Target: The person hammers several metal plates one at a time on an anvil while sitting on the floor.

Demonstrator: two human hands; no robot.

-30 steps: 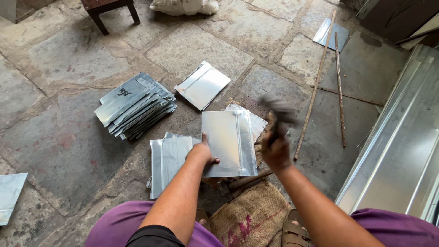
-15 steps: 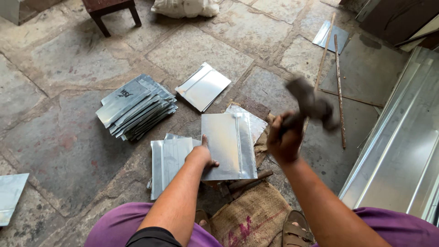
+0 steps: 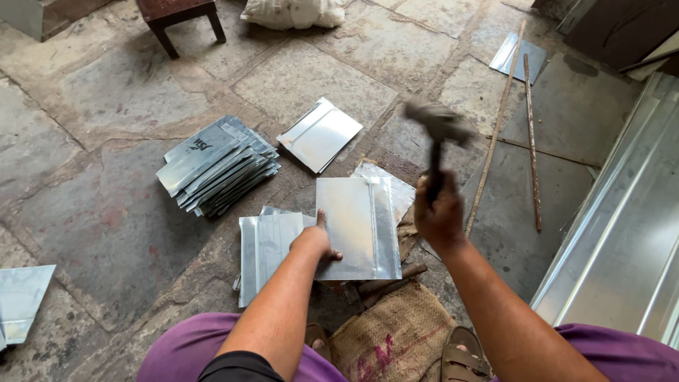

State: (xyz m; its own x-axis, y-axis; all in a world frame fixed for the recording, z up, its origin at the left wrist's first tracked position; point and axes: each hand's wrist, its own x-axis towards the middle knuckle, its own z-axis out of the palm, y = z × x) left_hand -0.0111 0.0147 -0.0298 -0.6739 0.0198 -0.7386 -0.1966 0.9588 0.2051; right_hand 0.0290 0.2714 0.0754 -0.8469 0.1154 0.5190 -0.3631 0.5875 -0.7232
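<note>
My left hand [image 3: 316, 242] presses flat on the near left edge of a shiny metal sheet [image 3: 357, 225] that lies on the stone floor in front of me. My right hand [image 3: 440, 213] grips the handle of a hammer [image 3: 437, 131], whose blurred head is raised above and to the right of the sheet. A folded seam runs down the sheet's right side.
Left of the sheet lie more flat sheets [image 3: 265, 244]. A fanned stack of sheets [image 3: 216, 164] and a single folded piece [image 3: 320, 134] sit farther out. Long rods [image 3: 530, 141] and corrugated panels [image 3: 622, 240] lie at the right. Burlap [image 3: 392, 339] covers the ground by my sandalled feet.
My right hand has swung the hammer up from the sheet's right edge, and now the head is moving back over toward the sheet. My left hand has stayed on the sheet.
</note>
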